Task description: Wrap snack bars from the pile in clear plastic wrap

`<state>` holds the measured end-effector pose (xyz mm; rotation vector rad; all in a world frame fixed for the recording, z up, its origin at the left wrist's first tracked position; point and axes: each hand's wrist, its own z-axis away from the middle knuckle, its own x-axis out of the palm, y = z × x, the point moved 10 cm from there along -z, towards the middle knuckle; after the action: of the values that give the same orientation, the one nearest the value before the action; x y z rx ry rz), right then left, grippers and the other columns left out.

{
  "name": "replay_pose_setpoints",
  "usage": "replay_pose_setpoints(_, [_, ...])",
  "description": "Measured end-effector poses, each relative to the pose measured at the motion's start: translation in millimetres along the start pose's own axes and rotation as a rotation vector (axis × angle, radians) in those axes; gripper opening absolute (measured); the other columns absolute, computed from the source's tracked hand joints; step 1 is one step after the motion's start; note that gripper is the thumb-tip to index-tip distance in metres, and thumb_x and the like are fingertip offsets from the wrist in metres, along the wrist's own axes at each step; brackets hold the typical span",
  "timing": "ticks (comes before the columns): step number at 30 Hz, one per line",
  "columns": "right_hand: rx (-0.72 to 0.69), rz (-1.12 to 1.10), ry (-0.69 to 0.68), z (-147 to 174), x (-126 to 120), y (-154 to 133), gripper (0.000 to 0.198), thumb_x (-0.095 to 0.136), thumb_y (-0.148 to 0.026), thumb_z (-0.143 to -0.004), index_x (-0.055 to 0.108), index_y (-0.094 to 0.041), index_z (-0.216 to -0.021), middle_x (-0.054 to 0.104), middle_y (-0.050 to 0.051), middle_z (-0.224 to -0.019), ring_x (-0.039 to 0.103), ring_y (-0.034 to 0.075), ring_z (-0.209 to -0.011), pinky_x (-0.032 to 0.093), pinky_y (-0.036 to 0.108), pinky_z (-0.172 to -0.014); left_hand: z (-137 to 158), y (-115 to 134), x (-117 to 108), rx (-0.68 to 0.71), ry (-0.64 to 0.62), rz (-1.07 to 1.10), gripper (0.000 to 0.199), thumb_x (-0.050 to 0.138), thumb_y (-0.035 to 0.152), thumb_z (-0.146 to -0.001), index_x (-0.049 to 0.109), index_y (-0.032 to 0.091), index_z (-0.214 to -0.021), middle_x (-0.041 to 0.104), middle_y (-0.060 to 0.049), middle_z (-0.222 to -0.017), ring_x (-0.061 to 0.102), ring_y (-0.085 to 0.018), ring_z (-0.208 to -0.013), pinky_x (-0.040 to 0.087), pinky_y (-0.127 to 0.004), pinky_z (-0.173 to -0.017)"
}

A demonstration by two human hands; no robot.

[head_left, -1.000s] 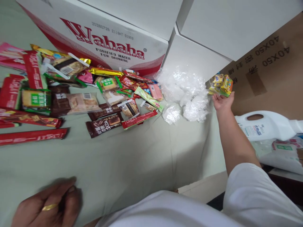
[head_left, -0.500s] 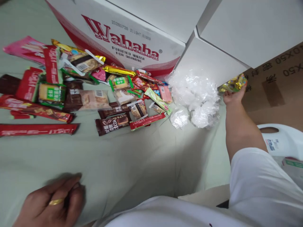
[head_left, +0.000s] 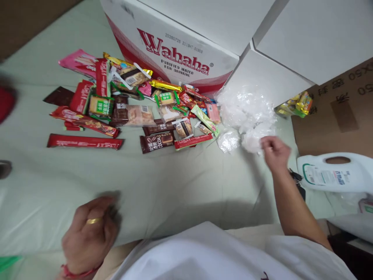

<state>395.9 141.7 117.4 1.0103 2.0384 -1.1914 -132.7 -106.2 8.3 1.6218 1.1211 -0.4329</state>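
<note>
My right hand [head_left: 275, 151] is at the right edge of a heap of crumpled clear plastic bags [head_left: 244, 105], fingers pinched together; whether plastic is between them is hidden. My left hand [head_left: 89, 229], with a gold ring and a red wrist cord, rests on the pale green surface with its fingers curled in and nothing visible in them. Beyond it lies a long red snack packet [head_left: 84, 141]. Wrapped snacks spread to the middle: a brown cocoa bar [head_left: 157, 142], a green-edged biscuit pack [head_left: 101, 105] and a pink bag [head_left: 78, 64]. Yellow packets [head_left: 295, 105] lie at the far right.
A Wahaha water carton [head_left: 175, 50] stands behind the snacks, with white boxes [head_left: 279, 66] to its right. A brown carton [head_left: 320, 128] and a white detergent bottle [head_left: 335, 173] are on the right. A blurred red object [head_left: 6, 102] shows at the left edge.
My right hand has left the yellow packets by the brown carton and come back left to the plastic bags. The view has shifted left. The snacks lie as before.
</note>
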Motion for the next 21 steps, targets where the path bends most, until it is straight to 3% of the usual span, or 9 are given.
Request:
replay_pose_setpoints(2, [-0.183,0.080,-0.333,35.0,52.8,-46.8,0.025,0.066,-0.033,-0.095,0.074,-0.027,-0.118,0.072,0.009,-0.118,0.068,0.025,-0.099,0.058,0.039,-0.084,-3.6,18.7,-0.3,0.176,-0.001,-0.076,0.029,0.055,0.012,-0.085,0.070,0.029,-0.105,0.075,-0.001,-0.100,0.074,-0.021,-0.084,0.058,-0.031,-0.073])
replay_pose_setpoints(4, [-0.219,0.114,-0.426,51.5,81.7,-64.0,0.035,0.064,-0.031,-0.096,0.071,-0.028,-0.130,0.065,0.012,-0.140,0.067,0.028,-0.112,0.059,0.043,-0.091,-5.3,31.6,-1.8,0.287,0.017,-0.115,0.028,0.053,0.009,-0.088,0.068,0.026,-0.103,0.074,-0.001,-0.097,0.074,-0.019,-0.083,0.058,-0.029,-0.074])
replay_pose_setpoints(6, [-0.171,0.090,-0.358,48.2,89.4,-62.8,0.029,0.058,-0.031,-0.098,0.074,-0.025,-0.121,0.068,0.014,-0.132,0.068,0.028,-0.111,0.059,0.045,-0.094,-6.3,37.6,-4.4,0.323,0.044,-0.135,0.026,0.053,0.007,-0.089,0.068,0.024,-0.101,0.074,-0.001,-0.095,0.074,-0.018,-0.082,0.058,-0.027,-0.074])
replay_pose_setpoints(8, [-0.081,0.012,-0.242,37.2,82.1,-53.4,0.023,0.056,-0.032,-0.100,0.076,-0.024,-0.106,0.074,0.011,-0.110,0.070,0.026,-0.100,0.059,0.044,-0.092,-6.0,40.6,-5.1,0.333,0.054,-0.146,0.024,0.053,0.006,-0.089,0.068,0.022,-0.099,0.074,-0.003,-0.094,0.074,-0.018,-0.081,0.058,-0.026,-0.073])
replay_pose_setpoints(14, [0.372,-0.562,0.158,15.1,35.1,-9.7,0.024,0.071,-0.043,-0.088,0.071,-0.023,-0.100,0.065,-0.002,-0.075,0.057,0.013,-0.058,0.049,0.027,-0.057,-3.9,39.0,-3.6,0.300,0.045,-0.164,0.023,0.051,0.005,-0.091,0.069,0.018,-0.096,0.074,-0.006,-0.091,0.073,-0.019,-0.081,0.057,-0.027,-0.073])
replay_pose_setpoints(17, [0.500,-0.584,0.165,13.5,41.5,-2.0,0.020,0.074,-0.035,-0.079,0.069,-0.021,-0.093,0.060,-0.005,-0.066,0.055,0.011,-0.054,0.046,0.024,-0.052,-4.5,36.5,-4.3,0.283,0.043,-0.138,0.023,0.051,0.005,-0.089,0.069,0.018,-0.095,0.075,-0.006,-0.092,0.073,-0.018,-0.081,0.057,-0.026,-0.075])
replay_pose_setpoints(19, [0.518,-0.512,0.168,14.2,44.1,-3.7,0.018,0.073,-0.031,-0.077,0.069,-0.021,-0.092,0.060,-0.006,-0.065,0.053,0.011,-0.053,0.044,0.023,-0.051,-4.9,35.0,-5.0,0.277,0.044,-0.118,0.023,0.051,0.006,-0.088,0.069,0.019,-0.095,0.075,-0.005,-0.091,0.074,-0.017,-0.082,0.057,-0.025,-0.077])
replay_pose_setpoints(21, [0.500,-0.564,0.263,17.2,36.9,-6.6,0.017,0.072,-0.031,-0.079,0.068,-0.021,-0.093,0.062,-0.005,-0.071,0.052,0.009,-0.053,0.042,0.022,-0.049,-4.6,33.4,-4.6,0.273,0.040,-0.107,0.022,0.052,0.006,-0.088,0.069,0.020,-0.095,0.076,-0.005,-0.092,0.074,-0.017,-0.083,0.057,-0.025,-0.079])
